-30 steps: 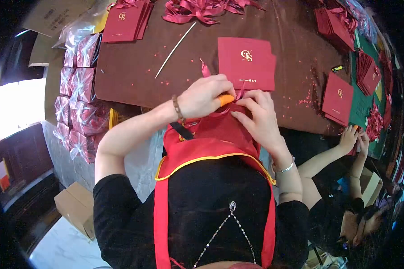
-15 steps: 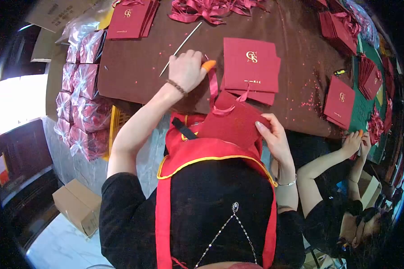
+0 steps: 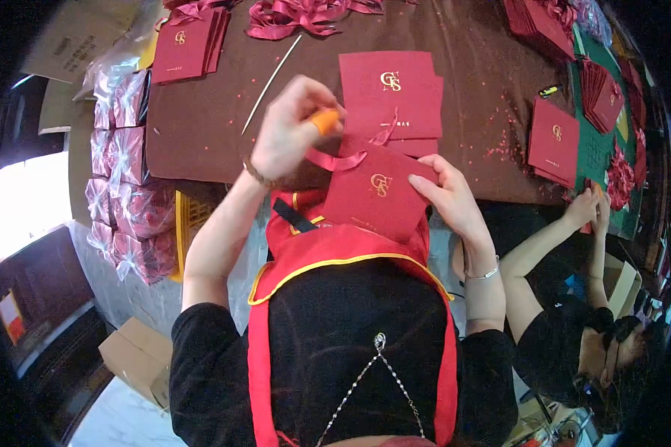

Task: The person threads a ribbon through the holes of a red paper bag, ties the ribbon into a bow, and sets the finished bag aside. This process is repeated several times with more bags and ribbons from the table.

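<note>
Now the dark-red flat paper bag (image 3: 373,208), above the red cloth apron (image 3: 335,243), shows its gold emblem (image 3: 381,185) more clearly; right hand (image 3: 452,195) pinches its edge. Left hand (image 3: 291,128) curled, blurred; grip on glossy red ribbon (image 3: 337,161) unclear.

Brn tbl (image 3: 455,97) w/ red bags (image 3: 391,93), ribbons (image 3: 294,18), stick (image 3: 272,83)

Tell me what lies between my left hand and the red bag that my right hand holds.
A strip of pink ribbon spans the stretch between your left hand and the red bag; the head view shows it.
</note>
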`<state>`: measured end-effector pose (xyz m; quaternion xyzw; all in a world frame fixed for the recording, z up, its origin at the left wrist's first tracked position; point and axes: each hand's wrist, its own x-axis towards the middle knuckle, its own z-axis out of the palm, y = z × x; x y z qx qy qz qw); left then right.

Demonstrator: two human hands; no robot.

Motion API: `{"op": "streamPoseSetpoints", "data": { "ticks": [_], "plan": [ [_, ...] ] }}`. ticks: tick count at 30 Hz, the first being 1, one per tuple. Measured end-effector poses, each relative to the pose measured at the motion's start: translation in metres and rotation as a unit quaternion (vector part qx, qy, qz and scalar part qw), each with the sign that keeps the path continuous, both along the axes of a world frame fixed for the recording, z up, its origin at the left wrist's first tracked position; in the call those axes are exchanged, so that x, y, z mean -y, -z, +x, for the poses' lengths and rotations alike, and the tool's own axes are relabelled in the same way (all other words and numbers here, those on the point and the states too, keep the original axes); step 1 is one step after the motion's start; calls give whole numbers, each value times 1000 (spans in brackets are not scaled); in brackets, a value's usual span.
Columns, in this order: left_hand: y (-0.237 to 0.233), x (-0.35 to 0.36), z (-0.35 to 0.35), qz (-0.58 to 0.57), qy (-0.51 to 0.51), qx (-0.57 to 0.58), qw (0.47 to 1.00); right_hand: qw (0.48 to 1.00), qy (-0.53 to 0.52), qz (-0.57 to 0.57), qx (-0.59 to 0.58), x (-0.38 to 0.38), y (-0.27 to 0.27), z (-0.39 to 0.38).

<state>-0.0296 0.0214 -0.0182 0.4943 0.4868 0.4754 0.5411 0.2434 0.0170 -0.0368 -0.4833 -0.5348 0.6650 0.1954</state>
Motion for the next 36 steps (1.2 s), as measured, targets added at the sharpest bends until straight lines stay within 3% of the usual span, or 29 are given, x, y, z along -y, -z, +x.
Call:
{"op": "streamPoseSetpoints", "data": {
  "ticks": [3,4,6,9,11,17,20,23,28,36],
  "plan": [
    [-25,21,31,-62,109,-53,991,999,-6,-29,23,1,-10,-6],
    [-17,25,40,-4,132,-130,983,999,-10,-24,22,2,-10,-6],
    [-10,32,53,-30,153,-127,980,1000,-12,-18,23,2,-11,-5],
    [3,38,67,125,105,-229,960,997,-24,5,67,5,-13,-6],
    [9,42,71,161,85,-268,946,998,-18,14,51,5,-9,-5],
    [14,48,70,191,63,-286,937,999,-8,27,30,7,-5,-8],
    [15,50,68,236,40,-362,901,1000,-11,10,10,5,-8,-10],
    [21,55,66,227,91,-364,899,999,-24,-16,19,4,-11,-11],
    [23,54,71,215,34,-328,919,999,-30,-10,24,5,-4,-12],
    [6,51,67,255,20,-398,881,997,-3,74,11,10,-6,-16]
  ]
}}
